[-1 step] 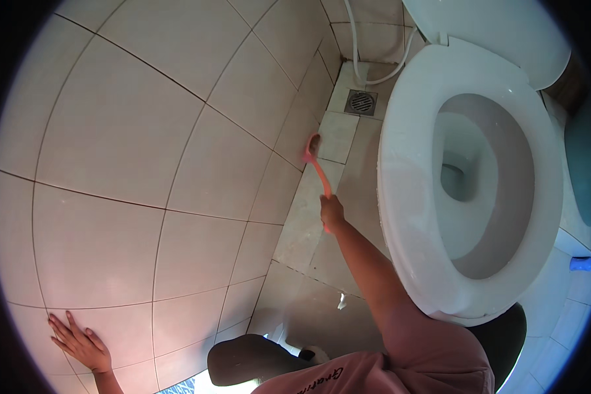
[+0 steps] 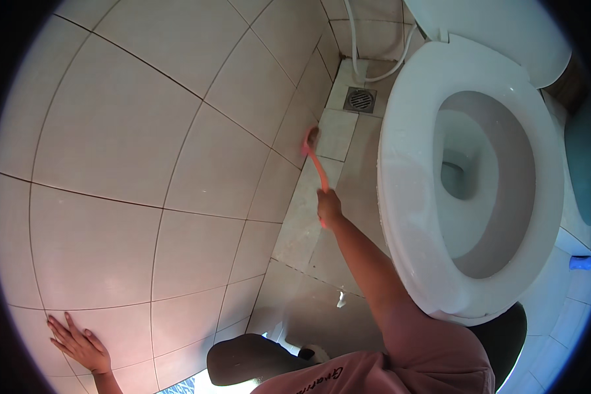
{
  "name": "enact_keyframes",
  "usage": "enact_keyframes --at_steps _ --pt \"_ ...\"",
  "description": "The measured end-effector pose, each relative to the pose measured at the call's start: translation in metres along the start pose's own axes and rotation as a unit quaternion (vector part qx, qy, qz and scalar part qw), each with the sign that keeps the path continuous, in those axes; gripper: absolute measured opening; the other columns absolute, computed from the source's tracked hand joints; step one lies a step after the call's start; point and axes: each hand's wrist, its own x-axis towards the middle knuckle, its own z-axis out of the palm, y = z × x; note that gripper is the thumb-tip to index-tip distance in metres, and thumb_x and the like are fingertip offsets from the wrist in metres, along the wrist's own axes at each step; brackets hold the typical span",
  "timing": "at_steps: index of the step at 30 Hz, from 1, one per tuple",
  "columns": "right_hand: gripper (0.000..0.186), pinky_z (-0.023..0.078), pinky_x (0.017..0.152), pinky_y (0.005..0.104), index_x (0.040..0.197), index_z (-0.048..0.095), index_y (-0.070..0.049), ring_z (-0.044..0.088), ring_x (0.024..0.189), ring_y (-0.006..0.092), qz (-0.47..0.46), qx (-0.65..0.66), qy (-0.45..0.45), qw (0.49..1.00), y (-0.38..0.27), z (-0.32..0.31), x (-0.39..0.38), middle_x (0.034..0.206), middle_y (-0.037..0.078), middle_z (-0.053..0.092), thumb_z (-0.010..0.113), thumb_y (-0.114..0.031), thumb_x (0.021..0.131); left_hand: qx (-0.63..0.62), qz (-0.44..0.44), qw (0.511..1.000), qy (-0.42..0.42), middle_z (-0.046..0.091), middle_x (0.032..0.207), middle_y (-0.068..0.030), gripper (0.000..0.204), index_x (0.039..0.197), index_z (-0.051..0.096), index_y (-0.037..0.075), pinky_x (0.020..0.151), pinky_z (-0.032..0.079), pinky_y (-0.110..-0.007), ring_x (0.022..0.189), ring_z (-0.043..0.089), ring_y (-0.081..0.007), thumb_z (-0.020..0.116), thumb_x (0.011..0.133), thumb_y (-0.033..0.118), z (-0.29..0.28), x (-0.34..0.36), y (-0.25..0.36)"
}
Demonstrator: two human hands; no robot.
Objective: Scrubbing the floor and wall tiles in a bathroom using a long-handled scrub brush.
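Note:
Down in the corner where wall and floor meet, a pink scrub brush (image 2: 321, 172) has its head against the foot of the tiled wall. My right hand (image 2: 329, 208) is wrapped round its long handle, with the arm stretched alongside the toilet. The bristles are mostly hidden from this angle. Flat on the wall tiles (image 2: 102, 243) at the lower left rests my left hand (image 2: 79, 343), its fingers spread and holding nothing.
To the right stands a white toilet (image 2: 410, 217) with its lid raised. A square floor drain (image 2: 360, 100) and a white hose (image 2: 355, 39) lie at the far end. A small white scrap (image 2: 341, 300) is on the floor tiles. A blue object (image 2: 580, 263) sits far right.
My right hand and the brush have shifted very slightly up and left along the foot of the wall. The left hand stays in the same place.

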Motion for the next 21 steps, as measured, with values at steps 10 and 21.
enact_keyframes --at_steps 10,21 --pt "0.022 0.036 0.034 0.0327 0.083 0.042 -0.005 0.043 0.038 0.0183 -0.057 0.03 0.053 0.997 -0.034 -0.016 0.035 0.05 0.006 0.043 0.041 -0.027 0.082 0.017 0.004 1.0 -0.002 0.019 0.131 -0.017 0.044 0.123 0.029 0.006 0.097 0.008 -0.045 0.122 0.017 -0.0307 0.02 0.085 0.025 0.0 -0.004 -0.004" --pt "0.024 0.034 0.032 0.0304 0.081 0.039 -0.006 0.039 0.035 0.0145 -0.131 0.087 0.025 0.987 -0.018 -0.006 0.028 0.049 0.003 0.04 0.042 -0.03 0.082 0.01 -0.006 1.0 0.011 0.019 0.131 -0.016 0.043 0.123 0.029 0.007 0.097 0.007 -0.045 0.122 0.017 -0.0298 0.02 0.086 0.026 0.0 0.001 0.003"
